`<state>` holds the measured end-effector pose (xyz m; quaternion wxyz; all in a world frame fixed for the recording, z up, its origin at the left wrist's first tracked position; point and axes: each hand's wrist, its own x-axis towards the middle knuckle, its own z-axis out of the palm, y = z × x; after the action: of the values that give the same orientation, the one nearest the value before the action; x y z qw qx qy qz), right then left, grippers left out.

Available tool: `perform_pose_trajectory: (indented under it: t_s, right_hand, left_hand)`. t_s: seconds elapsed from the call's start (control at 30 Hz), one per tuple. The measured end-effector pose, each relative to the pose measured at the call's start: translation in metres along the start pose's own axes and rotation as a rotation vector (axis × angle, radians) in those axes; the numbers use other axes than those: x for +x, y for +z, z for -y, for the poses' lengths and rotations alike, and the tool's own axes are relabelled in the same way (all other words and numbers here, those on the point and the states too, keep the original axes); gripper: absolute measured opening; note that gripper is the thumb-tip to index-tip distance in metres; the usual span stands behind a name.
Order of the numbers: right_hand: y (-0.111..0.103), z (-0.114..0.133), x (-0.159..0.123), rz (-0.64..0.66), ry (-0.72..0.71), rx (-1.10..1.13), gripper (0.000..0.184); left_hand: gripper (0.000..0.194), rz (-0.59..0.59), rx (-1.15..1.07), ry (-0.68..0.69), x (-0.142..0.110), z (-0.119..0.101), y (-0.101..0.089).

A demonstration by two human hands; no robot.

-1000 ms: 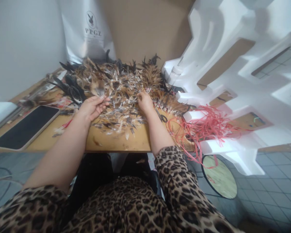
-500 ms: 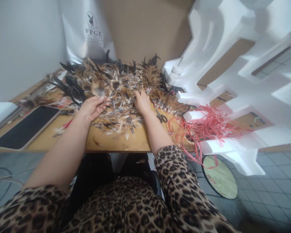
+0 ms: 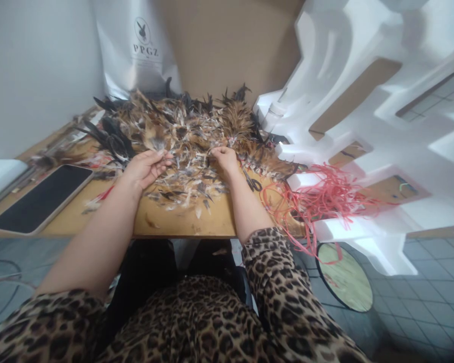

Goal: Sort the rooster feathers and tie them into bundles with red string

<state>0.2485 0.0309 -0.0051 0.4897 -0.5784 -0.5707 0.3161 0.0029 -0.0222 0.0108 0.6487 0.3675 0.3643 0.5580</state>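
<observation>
A broad heap of brown, white and black feathers (image 3: 185,128) covers the middle of the wooden table (image 3: 181,222). My left hand (image 3: 147,169) is at the heap's left front, its thumb and fingertips pinched on feathers (image 3: 156,143) that fan upward. At the right of the heap my right hand (image 3: 226,159) has thumb and forefinger pressed together among the feathers. What lies between those fingertips is too small to make out. Black-handled scissors (image 3: 252,182) lie just right of my right wrist. A cluster of long black feathers (image 3: 115,138) rests left of my left hand.
A phone (image 3: 41,199) lies at the table's left. Pink ribbon strips (image 3: 325,196) spill over white foam packing (image 3: 363,131) on the right. Behind the heap stand a silver bag (image 3: 136,55) and a brown board (image 3: 234,45). A round stool (image 3: 344,277) is below the table's right edge.
My right hand has turned and drawn slightly toward me, its fingers coming together in a pinch pointing left. My left hand has stayed nearly still with its feathers.
</observation>
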Motion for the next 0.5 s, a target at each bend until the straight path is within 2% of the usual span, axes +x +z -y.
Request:
perform_pose_trajectory:
  t_s: [0.1, 0.23, 0.33, 0.5]
  right_hand:
    - [0.006, 0.008, -0.003, 0.075, 0.106, 0.351, 0.019]
    - [0.013, 0.023, -0.011, 0.270, 0.242, 0.585, 0.027]
    - [0.019, 0.029, -0.016, 0.385, 0.252, 0.652, 0.029]
    - [0.031, 0.040, -0.028, 0.395, 0.132, 0.557, 0.028]
  left_hand:
    - [0.007, -0.008, 0.011, -0.014, 0.000, 0.001, 0.000]
    - [0.008, -0.003, 0.012, -0.019, 0.000, 0.001, 0.001]
    - [0.008, -0.002, 0.009, -0.024, 0.000, 0.001, 0.002]
    - [0.009, -0.001, 0.011, -0.079, -0.001, 0.003, 0.005]
